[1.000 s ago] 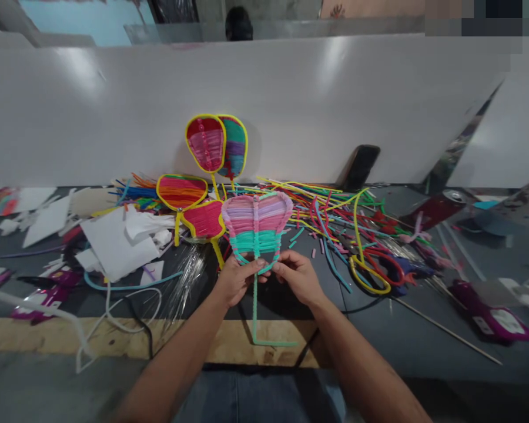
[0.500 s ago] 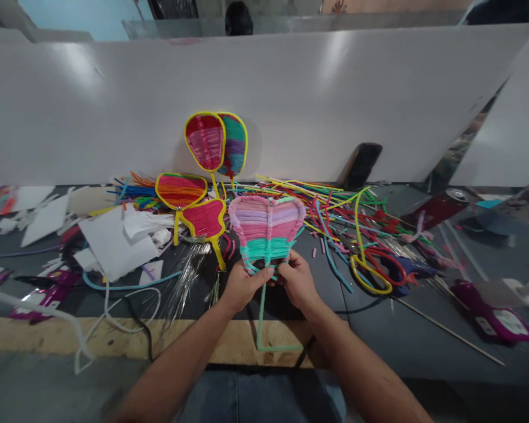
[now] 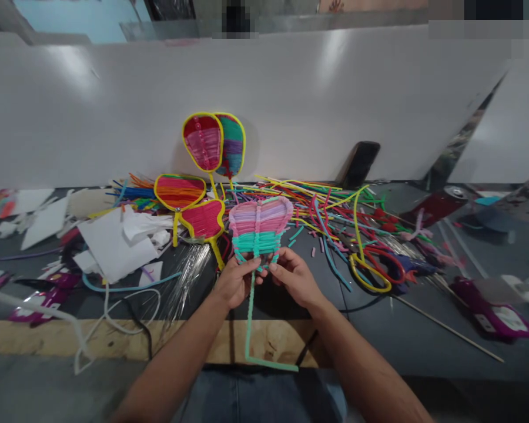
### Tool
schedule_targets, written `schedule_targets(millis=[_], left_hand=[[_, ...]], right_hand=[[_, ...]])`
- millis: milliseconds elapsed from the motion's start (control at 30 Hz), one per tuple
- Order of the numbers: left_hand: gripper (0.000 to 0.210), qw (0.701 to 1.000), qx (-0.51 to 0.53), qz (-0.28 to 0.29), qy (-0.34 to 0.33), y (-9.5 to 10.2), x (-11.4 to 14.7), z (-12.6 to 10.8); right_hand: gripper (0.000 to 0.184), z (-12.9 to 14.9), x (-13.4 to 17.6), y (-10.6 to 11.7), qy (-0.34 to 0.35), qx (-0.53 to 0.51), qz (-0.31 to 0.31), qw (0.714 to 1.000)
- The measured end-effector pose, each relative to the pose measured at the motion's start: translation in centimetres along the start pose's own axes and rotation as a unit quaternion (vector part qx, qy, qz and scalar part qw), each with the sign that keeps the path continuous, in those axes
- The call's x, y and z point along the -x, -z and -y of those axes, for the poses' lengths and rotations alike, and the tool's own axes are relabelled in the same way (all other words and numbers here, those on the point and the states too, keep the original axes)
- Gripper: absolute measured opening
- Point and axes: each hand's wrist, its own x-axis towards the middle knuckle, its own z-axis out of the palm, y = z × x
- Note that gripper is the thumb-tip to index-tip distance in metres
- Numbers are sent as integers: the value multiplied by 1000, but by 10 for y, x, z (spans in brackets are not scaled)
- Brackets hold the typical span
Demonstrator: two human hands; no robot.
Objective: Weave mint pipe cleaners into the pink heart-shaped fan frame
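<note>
Between my hands is a pipe-cleaner fan (image 3: 261, 226), with pink, lilac and turquoise bands and a central rib. Its mint-green stem (image 3: 250, 323) hangs below and bends sharply to the right at the bottom. My left hand (image 3: 238, 282) grips the fan's narrow lower end, thumb across the front. At the lower right edge, my right hand (image 3: 294, 277) pinches with thumb and forefinger at the turquoise strands. Whether a loose strand end lies in that pinch is too small to tell. Yellow-edged fans (image 3: 203, 142) lean on the white panel behind.
Loose pipe cleaners (image 3: 286, 187) spread along the panel's foot. Scissors with yellow handles (image 3: 370, 275) lie to the right, near a red can (image 3: 443, 205) and a leaning phone (image 3: 362, 163). White paper sheets (image 3: 117, 247) and a white cable (image 3: 106, 320) lie left.
The fan has shifted left and turned slightly, its right side now angled away. My right hand has moved from the stem's base to the fan's lower right edge. The stem's bend hangs lower.
</note>
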Motion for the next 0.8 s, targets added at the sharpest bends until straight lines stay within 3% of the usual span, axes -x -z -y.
schedule_targets(millis=[300, 567, 700, 800], left_hand=[[32, 989, -103, -14, -101, 1, 0, 7], [30, 999, 6, -34, 29, 6, 0, -9], [24, 997, 18, -1, 73, 5, 0, -6], [25, 997, 13, 25, 66, 4, 0, -2]], right_hand=[[38, 0, -2, 3, -18, 118, -84, 989], [29, 0, 3, 8, 26, 65, 31, 997], [20, 4, 2, 6, 73, 95, -9, 993], [21, 4, 1, 5, 92, 114, -30, 989]])
